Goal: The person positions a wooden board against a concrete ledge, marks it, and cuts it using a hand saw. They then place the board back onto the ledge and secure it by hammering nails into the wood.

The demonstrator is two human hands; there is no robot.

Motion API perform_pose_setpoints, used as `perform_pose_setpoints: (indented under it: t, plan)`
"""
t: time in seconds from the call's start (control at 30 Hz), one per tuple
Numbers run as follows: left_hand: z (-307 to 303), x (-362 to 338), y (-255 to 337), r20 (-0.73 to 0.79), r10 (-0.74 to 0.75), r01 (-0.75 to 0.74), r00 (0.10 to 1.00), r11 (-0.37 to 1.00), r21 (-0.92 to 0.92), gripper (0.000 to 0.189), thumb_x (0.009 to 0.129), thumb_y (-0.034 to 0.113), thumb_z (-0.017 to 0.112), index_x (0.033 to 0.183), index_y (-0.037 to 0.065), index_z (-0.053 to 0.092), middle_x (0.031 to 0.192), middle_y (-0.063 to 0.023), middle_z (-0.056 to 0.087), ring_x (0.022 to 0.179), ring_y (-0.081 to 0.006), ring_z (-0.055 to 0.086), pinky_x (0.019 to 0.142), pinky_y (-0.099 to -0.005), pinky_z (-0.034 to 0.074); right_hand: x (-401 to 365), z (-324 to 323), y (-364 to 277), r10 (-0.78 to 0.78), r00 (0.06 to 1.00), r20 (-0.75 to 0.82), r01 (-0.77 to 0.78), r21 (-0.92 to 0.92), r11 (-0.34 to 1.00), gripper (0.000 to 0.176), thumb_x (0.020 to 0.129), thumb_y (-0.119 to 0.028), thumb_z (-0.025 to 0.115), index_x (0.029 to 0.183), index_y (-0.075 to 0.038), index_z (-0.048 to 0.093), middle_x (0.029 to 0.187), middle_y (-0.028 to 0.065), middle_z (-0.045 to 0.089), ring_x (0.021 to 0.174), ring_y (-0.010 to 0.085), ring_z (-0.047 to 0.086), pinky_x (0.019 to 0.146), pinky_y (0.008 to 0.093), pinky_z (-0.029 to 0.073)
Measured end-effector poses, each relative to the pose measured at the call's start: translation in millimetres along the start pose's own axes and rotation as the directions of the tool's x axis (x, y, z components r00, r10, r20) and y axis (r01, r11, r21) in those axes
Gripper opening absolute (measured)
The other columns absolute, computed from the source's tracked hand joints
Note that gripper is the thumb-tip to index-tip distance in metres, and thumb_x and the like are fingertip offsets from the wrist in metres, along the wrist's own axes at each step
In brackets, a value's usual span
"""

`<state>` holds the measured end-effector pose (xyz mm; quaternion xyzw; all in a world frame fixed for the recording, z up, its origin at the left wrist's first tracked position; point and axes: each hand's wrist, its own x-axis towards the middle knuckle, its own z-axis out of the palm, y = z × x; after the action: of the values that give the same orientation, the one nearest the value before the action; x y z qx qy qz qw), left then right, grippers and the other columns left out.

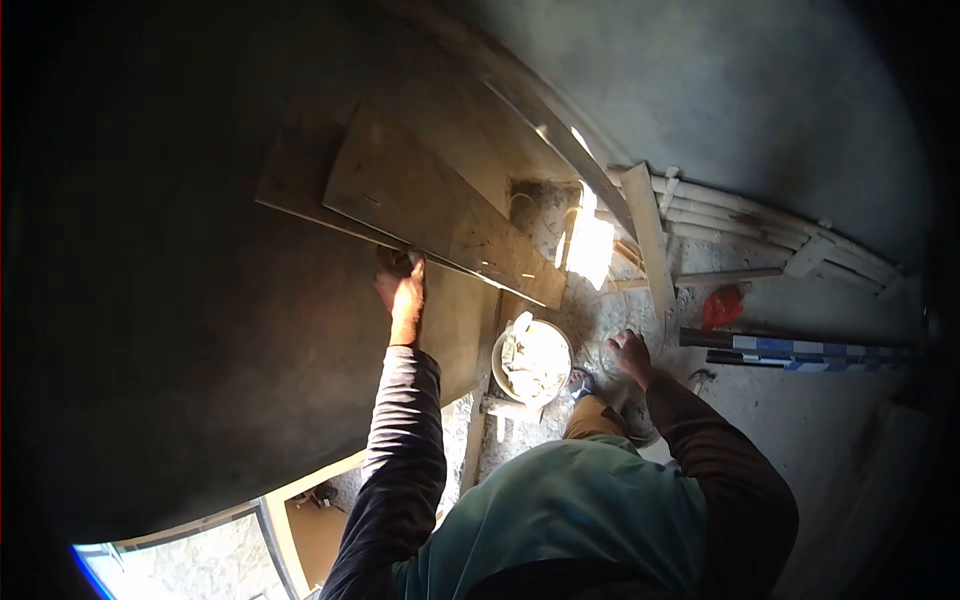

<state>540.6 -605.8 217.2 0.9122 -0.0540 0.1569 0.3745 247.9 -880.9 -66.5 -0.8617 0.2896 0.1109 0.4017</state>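
Evidently a two-handed worker, only one hand busy. Left hand point(402, 285) up at the far left, fingers bent tight and closed on the lower edge of a wide board point(440, 205); tips hidden from where I stand. Right hand point(630, 356) hangs lower, over the floor point(770, 425), fingers loosely curled; cannot tell whether anything sits in the palm.

Board slants beside the dark wall point(290, 390), its left end high, its right end reaching toward the floor just beyond the bucket point(497, 368). A darker panel point(295, 182) shows along its left side; one piece or two, I can't say.

Handling, my guess: stiff, long, awkward more than fragile; probably wood, moderately heavy, likely to swing if held by one edge. Marks on the face suggest dust or grit, so a dry but rough grip. Best hold, I'd judge: both long edges near the middle, palms clear of corners.

Round about: bucket near, pale stuff inside. Right side, far: pale poles point(735, 205) along the other wall. Nearer: red bundle point(722, 306), blue-and-white banded bars point(800, 346).
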Motion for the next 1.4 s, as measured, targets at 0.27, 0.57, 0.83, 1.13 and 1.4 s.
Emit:
perform_pose_setpoints:
  t: [0.27, 0.57, 0.83, 1.13, 1.4]
  plan:
    - [15, 39, -20, -0.006, -0.042, 0.037, 0.999, 0.929, -0.367, 0.024, 0.087, 0.02, 0.059, 0.091, -0.003, 0.058, 0.067, -0.01, 0.06, 0.061, -0.0153, 0.062, 0.054, -0.0278, 0.053, -105, 8, 147, 0.314, 0.947, -0.069, -0.317, -0.035, 0.948, 0.037, 0.082, -0.038, 0.066, 0.084, -0.002, 0.061, 0.077, 0.0185, 0.066, 0.076, 0.0353, 0.065, 0.068, 0.0437, 0.05]
    - [-45, 76, -42, -0.107, 0.654, -0.36, 0.749, 0.537, 0.763, 0.032, 0.08, 0.031, 0.065, 0.096, 0.004, 0.06, 0.094, -0.0171, 0.063, 0.075, -0.0378, 0.062, 0.061, -0.0415, 0.053, -105, 17, 121, 0.325, 0.944, -0.045, -0.297, 0.307, 0.904, 0.033, 0.085, -0.033, 0.064, 0.083, 0.0, 0.058, 0.078, 0.016, 0.065, 0.075, 0.0317, 0.064, 0.069, 0.039, 0.048]
    - [-111, 62, -111, -0.091, 0.485, -0.387, 0.87, 0.784, 0.485, 0.043, 0.092, 0.034, 0.057, 0.109, -0.005, 0.062, 0.102, -0.0197, 0.065, 0.087, -0.0336, 0.063, 0.076, -0.0387, 0.051, -102, 16, 91, 0.367, 0.921, 0.133, -0.39, 0.362, 0.847, 0.05, 0.085, -0.037, 0.061, 0.114, 0.004, 0.056, 0.114, 0.0214, 0.061, 0.107, 0.0329, 0.058, 0.091, 0.0368, 0.045]
    - [-62, -72, -45, -0.313, 0.178, -0.072, 0.933, 0.944, 0.322, 0.038, 0.089, 0.034, 0.061, 0.095, -0.004, 0.059, 0.083, -0.0187, 0.065, 0.067, -0.0281, 0.062, 0.06, -0.0369, 0.05, -168, 16, 116, 0.459, 0.889, 0.009, -0.431, 0.36, 0.828, 0.037, 0.084, -0.037, 0.064, 0.094, -0.002, 0.062, 0.088, 0.017, 0.067, 0.086, 0.0311, 0.065, 0.076, 0.0384, 0.049]
    - [-76, -26, -87, -0.028, 0.468, -0.409, 0.883, 0.799, 0.44, 0.038, 0.093, 0.032, 0.053, 0.108, -0.001, 0.064, 0.096, -0.0238, 0.066, 0.079, -0.0363, 0.065, 0.066, -0.0397, 0.05, -198, 29, 164, 0.481, 0.87, -0.106, -0.426, 0.331, 0.842, 0.037, 0.083, -0.038, 0.066, 0.083, -0.002, 0.061, 0.078, 0.0156, 0.066, 0.074, 0.0282, 0.064, 0.067, 0.0379, 0.048]
